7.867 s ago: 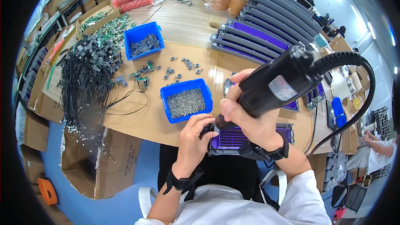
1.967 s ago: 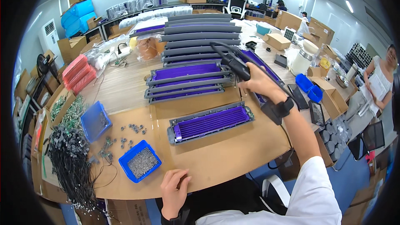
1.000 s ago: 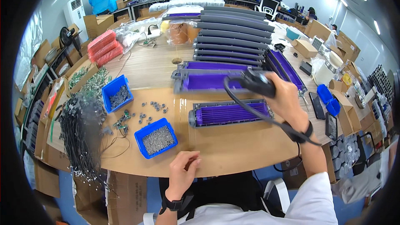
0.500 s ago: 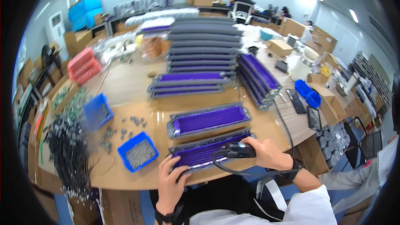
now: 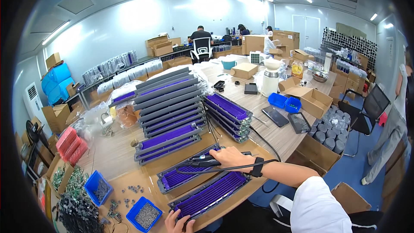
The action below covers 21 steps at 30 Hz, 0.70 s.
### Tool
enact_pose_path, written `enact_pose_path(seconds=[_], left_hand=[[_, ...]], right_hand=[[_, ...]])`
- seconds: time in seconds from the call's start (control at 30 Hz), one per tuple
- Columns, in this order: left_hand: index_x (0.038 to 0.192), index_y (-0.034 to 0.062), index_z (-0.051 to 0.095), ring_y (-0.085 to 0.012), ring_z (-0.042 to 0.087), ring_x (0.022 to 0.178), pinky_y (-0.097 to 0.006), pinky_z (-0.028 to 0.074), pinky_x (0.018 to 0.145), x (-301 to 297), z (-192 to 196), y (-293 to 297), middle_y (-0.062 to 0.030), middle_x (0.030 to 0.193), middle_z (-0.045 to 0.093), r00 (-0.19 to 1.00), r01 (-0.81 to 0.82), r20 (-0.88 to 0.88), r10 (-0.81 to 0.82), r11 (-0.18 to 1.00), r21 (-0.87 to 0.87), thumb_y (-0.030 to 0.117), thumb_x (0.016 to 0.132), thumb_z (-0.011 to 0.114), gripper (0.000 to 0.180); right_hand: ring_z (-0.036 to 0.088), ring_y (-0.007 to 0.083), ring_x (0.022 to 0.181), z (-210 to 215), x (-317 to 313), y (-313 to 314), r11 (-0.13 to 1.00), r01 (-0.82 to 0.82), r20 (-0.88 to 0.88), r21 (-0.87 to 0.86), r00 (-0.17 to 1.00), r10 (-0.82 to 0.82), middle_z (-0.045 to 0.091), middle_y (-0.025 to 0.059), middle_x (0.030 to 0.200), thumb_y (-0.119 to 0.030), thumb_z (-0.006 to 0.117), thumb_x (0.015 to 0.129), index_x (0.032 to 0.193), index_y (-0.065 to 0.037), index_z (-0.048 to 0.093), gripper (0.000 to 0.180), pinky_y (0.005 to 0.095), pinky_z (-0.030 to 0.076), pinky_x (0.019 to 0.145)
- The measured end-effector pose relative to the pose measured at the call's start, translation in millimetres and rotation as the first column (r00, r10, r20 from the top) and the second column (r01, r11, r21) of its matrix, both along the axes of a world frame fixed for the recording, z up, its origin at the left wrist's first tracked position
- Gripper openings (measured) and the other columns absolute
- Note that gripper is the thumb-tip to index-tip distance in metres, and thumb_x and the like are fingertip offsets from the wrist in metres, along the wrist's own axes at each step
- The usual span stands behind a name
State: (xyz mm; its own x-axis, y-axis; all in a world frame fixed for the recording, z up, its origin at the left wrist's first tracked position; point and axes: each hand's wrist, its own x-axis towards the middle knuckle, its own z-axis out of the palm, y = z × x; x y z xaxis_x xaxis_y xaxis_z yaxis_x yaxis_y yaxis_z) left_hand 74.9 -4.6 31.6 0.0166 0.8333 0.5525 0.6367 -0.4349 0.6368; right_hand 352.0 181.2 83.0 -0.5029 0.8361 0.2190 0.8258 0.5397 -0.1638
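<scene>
Purple tray steadied by left hand, fingers on its edge; right hand grasps driver. Risk: trailing cord snags neighbouring tray.

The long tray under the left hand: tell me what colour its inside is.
Purple inside a grey frame, seen in the head view: the long tray, with the left hand on its near end.

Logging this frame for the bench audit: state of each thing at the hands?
Right hand: closed on the power screwdriver.
Power screwdriver: lying flat across the second purple tray.
Left hand: fingers on the near tray's end.
Near purple tray: flat on the table.
Screw bin: part-filled.
</scene>
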Motion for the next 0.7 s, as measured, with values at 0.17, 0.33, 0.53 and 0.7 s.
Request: enact_pose_path(seconds=[0.17, 0.33, 0.53, 0.7], left_hand=[[0.096, 0.0018, 0.071, -0.0367, 0.049, 0.124, -0.045, 0.038, 0.106, 1, 0, 3, -0.0156, 0.126, 0.059, 1.0, -0.019, 0.021, 0.019, 1.0, -0.009, 0.008, 0.084, 0.07, 0.014], [0.098, 0.0061, 0.071, -0.036, 0.052, 0.116, -0.045, 0.043, 0.098, -11, 3, 5, -0.0135, 0.119, 0.061, 0.999, -0.022, -0.04, 0.024, 0.998, 0.056, 0.009, 0.079, 0.073, 0.019], [0.112, 0.0082, 0.068, -0.0352, 0.05, 0.125, -0.043, 0.042, 0.103, -23, -6, -4, -0.0127, 0.129, 0.058, 0.996, 0.037, 0.087, -0.031, 0.997, -0.073, 0.014, 0.078, 0.076, 0.036], [0.111, 0.0072, 0.069, -0.0305, 0.059, 0.111, -0.039, 0.05, 0.091, -64, 23, -34, -0.0118, 0.118, 0.064, 0.983, -0.154, 0.101, 0.155, 0.988, -0.014, 0.009, 0.079, 0.075, 0.032]], right_hand=[[0.065, 0.0416, 0.076, -6, -18, 9, 0.999, -0.017, 0.02, 0.032, 1.0, 0.016, 0.065, 0.0208, 0.08, -0.015, 0.068, 0.079, 0.106, -0.004, 0.048, 0.036, 0.0499, 0.051, 0.063], [0.065, 0.0417, 0.074, 16, -35, -11, 0.991, -0.083, -0.037, 0.109, 0.995, 0.087, 0.065, 0.022, 0.078, -0.005, 0.058, 0.081, 0.102, -0.003, 0.049, 0.023, 0.0503, 0.05, 0.062], [0.065, 0.0411, 0.082, 48, -40, -86, 0.988, -0.122, -0.103, -0.094, 0.988, 0.113, 0.067, 0.0214, 0.091, -0.012, 0.078, 0.074, 0.108, -0.005, 0.057, 0.041, 0.0448, 0.052, 0.069], [0.065, 0.0409, 0.084, 29, -40, -113, 0.979, -0.154, -0.08, -0.136, 0.986, 0.144, 0.067, 0.0213, 0.09, -0.012, 0.084, 0.062, 0.103, -0.003, 0.057, 0.05, 0.0434, 0.051, 0.072]])
